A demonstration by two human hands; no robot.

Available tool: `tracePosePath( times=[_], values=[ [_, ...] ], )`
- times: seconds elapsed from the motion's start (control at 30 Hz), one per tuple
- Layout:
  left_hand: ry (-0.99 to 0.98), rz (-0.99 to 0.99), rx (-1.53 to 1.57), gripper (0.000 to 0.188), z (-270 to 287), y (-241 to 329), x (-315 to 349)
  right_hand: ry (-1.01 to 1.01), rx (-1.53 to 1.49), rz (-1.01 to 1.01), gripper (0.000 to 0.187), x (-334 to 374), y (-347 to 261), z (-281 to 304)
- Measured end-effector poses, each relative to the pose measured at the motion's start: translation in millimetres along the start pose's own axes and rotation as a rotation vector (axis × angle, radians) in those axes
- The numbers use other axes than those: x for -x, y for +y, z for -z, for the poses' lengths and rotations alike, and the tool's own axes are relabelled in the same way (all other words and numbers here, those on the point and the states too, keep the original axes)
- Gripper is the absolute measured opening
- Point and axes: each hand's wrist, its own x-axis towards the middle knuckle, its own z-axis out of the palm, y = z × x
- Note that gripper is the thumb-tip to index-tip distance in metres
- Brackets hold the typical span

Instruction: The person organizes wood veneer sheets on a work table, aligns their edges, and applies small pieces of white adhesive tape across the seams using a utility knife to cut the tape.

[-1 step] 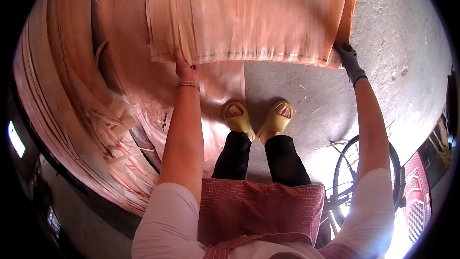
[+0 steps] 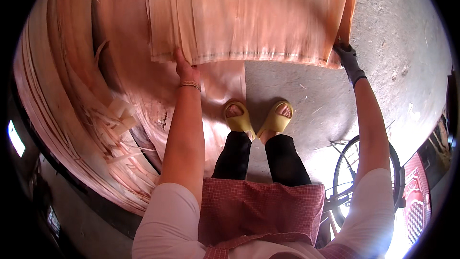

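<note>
Both my hands hold the near edge of a wide, thin sheet of reddish-tan wood veneer [image 2: 258,24], which stretches away past the top of the view. My bare left hand [image 2: 186,68] grips it near the left corner, thumb on top and the other fingers hidden beneath. At the right corner my right hand [image 2: 350,61], in a dark grey glove, is closed on the edge, where the side of the sheet folds up. Another veneer sheet [image 2: 223,84] lies below on the floor, partly covered by the held one.
A tall stack of veneer sheets [image 2: 62,100] with torn, splintered edges curves along the left. My feet in yellow slides [image 2: 277,117] stand on the concrete floor [image 2: 393,62]. A bicycle wheel [image 2: 342,177] is at lower right, beside a red patterned panel [image 2: 416,196].
</note>
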Motion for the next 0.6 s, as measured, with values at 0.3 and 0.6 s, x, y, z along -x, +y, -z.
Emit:
tracePosePath(
  times=[0.3, 0.6],
  values=[
    [-0.155, -0.181, -0.165, 0.047, 2, 24, 29, 0.014, -0.167, 0.046, 0.048, 19, -27, -39],
    [-0.462, -0.984, -1.73, 0.057, -84, -25, 85, -0.216, -0.047, 0.11, 0.049, 76, -146, -147]
  ],
)
